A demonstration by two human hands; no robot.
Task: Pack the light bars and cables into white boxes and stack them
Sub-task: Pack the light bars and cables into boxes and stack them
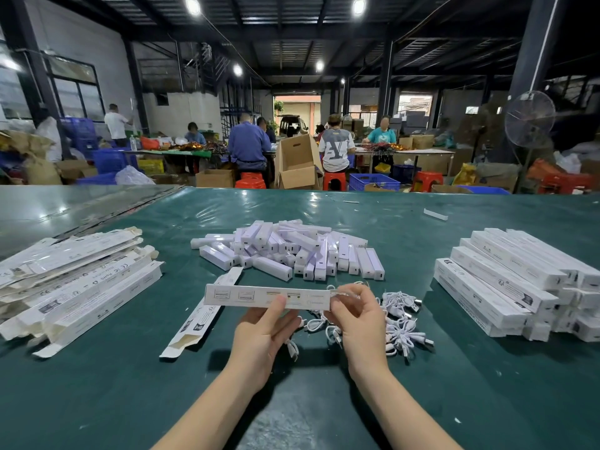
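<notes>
step: cable [344, 290] into white box [259, 295]
left hand [263, 332] grips the box above the table [97, 401]; right hand [357, 316] pinches the cable at its end. next, probably: tuck in, close up.

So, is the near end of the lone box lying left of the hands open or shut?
Open: the box has its near end flap untucked, and the brownish inside shows there.

white box [266, 295] held level; light bars [292, 251] heaped behind; cables [401, 319] tangled beneath; closed boxes [519, 280] stacked right
</notes>
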